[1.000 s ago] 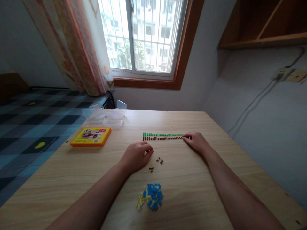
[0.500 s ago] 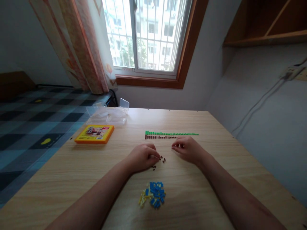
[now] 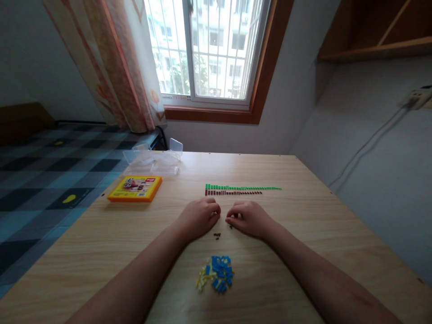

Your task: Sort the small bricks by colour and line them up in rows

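My left hand (image 3: 201, 217) rests on the table with its fingers curled together; anything inside them is hidden. Facing it, my right hand (image 3: 249, 218) has thumb and forefinger brought close in a pinch, low over the table. What those fingertips hold, if anything, is too small to make out. Tiny brown building bricks (image 3: 231, 227) lie just below the right fingertips, and a few more brown bricks (image 3: 217, 235) lie below the left hand. Beyond the hands run a row of green bricks (image 3: 232, 188) and a row of brown bricks (image 3: 232, 193), both sorted by size.
Nearer me is a pile of blue bricks (image 3: 222, 272) beside pale yellow ones (image 3: 201, 279). A yellow-orange box (image 3: 135, 189) lies on the left of the wooden table (image 3: 290, 189), with clear plastic containers (image 3: 153, 164) behind it. A checkered bed (image 3: 43, 175) stands left.
My right hand has moved left and nearer, from the brown row down to the loose brown bricks. My left hand has drawn slightly back from them. Fewer loose brown bricks show between the hands.
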Demonstrator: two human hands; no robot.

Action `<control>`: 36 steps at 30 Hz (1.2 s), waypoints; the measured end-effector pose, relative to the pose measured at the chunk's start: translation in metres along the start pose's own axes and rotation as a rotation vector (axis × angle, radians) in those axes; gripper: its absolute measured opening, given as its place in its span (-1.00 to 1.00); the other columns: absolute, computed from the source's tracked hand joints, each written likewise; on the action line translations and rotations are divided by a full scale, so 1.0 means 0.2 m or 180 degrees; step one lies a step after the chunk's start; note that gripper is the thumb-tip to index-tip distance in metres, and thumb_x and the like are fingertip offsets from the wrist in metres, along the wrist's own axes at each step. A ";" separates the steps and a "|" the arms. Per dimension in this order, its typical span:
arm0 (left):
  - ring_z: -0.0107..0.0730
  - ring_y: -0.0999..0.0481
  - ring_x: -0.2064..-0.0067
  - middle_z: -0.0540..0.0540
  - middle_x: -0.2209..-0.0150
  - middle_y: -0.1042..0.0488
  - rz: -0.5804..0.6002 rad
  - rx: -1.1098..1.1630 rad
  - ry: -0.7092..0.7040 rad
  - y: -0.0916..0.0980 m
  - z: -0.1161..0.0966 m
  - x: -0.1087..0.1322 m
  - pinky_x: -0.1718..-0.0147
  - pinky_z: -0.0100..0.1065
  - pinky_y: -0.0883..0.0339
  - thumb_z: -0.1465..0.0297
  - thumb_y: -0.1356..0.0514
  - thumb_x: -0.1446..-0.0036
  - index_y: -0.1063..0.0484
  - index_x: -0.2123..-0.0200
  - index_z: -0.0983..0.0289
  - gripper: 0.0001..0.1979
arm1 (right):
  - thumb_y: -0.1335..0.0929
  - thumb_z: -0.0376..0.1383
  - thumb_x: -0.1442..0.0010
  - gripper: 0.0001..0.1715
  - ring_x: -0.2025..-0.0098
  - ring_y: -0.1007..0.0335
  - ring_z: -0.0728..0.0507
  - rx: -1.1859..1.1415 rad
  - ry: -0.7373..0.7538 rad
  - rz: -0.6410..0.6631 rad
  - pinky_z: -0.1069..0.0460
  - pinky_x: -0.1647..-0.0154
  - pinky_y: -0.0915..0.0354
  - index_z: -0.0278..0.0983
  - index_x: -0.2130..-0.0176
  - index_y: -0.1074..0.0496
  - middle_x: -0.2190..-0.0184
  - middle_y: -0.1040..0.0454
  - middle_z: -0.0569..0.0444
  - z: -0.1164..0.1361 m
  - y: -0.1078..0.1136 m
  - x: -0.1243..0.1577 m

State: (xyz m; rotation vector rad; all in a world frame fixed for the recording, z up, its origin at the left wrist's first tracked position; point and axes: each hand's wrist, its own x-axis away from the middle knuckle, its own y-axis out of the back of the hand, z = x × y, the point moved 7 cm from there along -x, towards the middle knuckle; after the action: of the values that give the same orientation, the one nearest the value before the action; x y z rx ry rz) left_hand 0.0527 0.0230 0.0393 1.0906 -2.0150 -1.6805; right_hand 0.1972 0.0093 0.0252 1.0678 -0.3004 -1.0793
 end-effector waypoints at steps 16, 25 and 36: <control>-0.29 -0.55 0.17 0.08 0.21 -0.59 -0.0224 0.0378 0.0158 -0.02 0.06 0.00 0.12 -0.28 -0.41 0.57 -0.15 -0.10 -0.58 0.24 0.21 -0.75 | -0.40 -0.33 -0.18 -0.85 0.32 -0.49 -0.10 -0.0579 -0.0389 -0.0331 0.05 0.27 -0.31 -0.24 0.30 -0.64 0.36 -0.63 0.06 -0.12 0.06 0.00; -0.32 -0.52 0.27 0.08 0.29 -0.54 -0.0285 0.0566 0.0419 -0.01 0.07 0.01 0.24 -0.34 -0.39 0.41 -0.26 -0.09 -0.58 0.37 0.23 -0.93 | -0.44 -0.40 -0.09 -0.89 0.39 -0.44 -0.06 -0.0423 -0.0302 -0.0146 0.07 0.34 -0.26 -0.24 0.39 -0.63 0.45 -0.58 0.10 -0.10 0.04 -0.02; -0.30 -0.53 0.24 0.11 0.26 -0.55 -0.0271 0.0417 0.0500 -0.02 0.08 0.00 0.21 -0.31 -0.38 0.45 -0.23 -0.15 -0.58 0.37 0.26 -0.89 | -0.41 -0.30 -0.19 -0.86 0.33 -0.47 -0.10 -0.0532 -0.0134 -0.0333 0.03 0.26 -0.31 -0.25 0.33 -0.63 0.38 -0.61 0.04 -0.19 0.11 0.03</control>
State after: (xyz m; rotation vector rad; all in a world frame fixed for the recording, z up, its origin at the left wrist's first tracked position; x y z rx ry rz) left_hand 0.0446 0.0347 0.0311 1.3263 -2.0275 -1.4674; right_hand 0.2377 0.0268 0.0228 0.9205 -0.1858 -1.2002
